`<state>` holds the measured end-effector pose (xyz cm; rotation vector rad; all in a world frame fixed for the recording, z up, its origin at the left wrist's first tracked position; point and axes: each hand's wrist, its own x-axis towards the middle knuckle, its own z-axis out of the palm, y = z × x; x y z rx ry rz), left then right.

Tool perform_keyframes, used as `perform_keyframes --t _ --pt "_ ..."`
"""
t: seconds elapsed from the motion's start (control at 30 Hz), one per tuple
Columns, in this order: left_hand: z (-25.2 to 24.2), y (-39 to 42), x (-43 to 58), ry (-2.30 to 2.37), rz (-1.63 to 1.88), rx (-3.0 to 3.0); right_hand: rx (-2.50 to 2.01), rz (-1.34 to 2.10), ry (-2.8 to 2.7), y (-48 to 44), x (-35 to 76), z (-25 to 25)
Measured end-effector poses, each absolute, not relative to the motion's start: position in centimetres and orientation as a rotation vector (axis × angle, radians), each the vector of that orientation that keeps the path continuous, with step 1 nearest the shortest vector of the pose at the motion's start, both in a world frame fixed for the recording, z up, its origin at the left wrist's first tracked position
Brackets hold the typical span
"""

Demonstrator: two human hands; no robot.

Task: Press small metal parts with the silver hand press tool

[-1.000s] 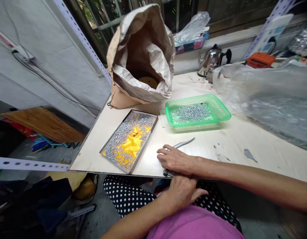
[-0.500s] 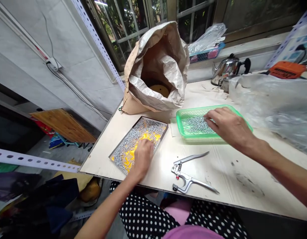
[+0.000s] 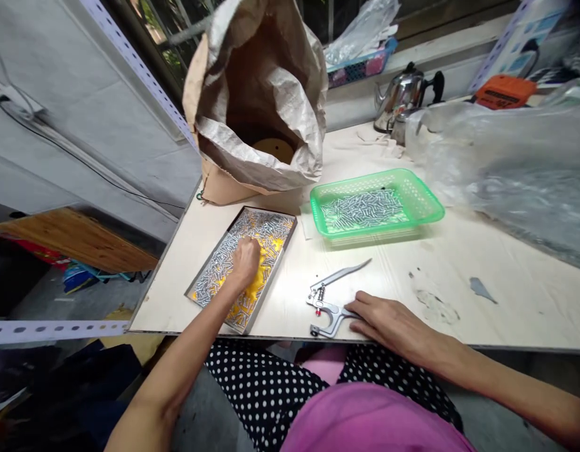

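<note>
My left hand is closed, knuckles up, over a shallow tray with a yellow bottom. Many small silvery metal pins are spread in it. Whatever its fingers pinch is hidden under the hand. Lower right, hand pliers with a spring and a C-shaped jaw lie on the table, handles spread. My right hand closes over their lower handle, thumb on the near side and fingers on the far side. A green plastic basket behind the pliers holds a layer of similar metal pins.
A large open paper sack stands at the back left. A kettle, an orange box-like item and a clear plastic bag are at the back right. The table's front edge runs just before my lap.
My right hand has left the green basket and come down towards me onto the pliers' lower handle. My left hand stays over the tray. The view has shifted to the right.
</note>
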<state>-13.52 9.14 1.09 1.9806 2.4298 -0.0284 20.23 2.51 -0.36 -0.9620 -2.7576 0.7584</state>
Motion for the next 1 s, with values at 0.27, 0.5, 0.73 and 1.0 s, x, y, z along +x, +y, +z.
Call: perform_keyframes --t 0.27,0.5,0.73,1.0 --pt "3.6 2.1 -6.9 1.8 0.592 1.363 -1.054 0.597 -2.762 2.2 20.2 -1.6" --pt "1.3 -1.9 -2.8 1.63 0.553 0.925 -1.073 0.588 -2.752 1.8 20.3 -1.9" --pt "0.8 -1.2 -2.9 1.647 0.398 0.989 -1.053 0.535 -2.674 1.4 20.5 -2.9" --pt "0.8 -1.0 -3.1 1.611 0.315 1.022 -1.048 0.551 -2.641 1.4 20.5 -3.0"
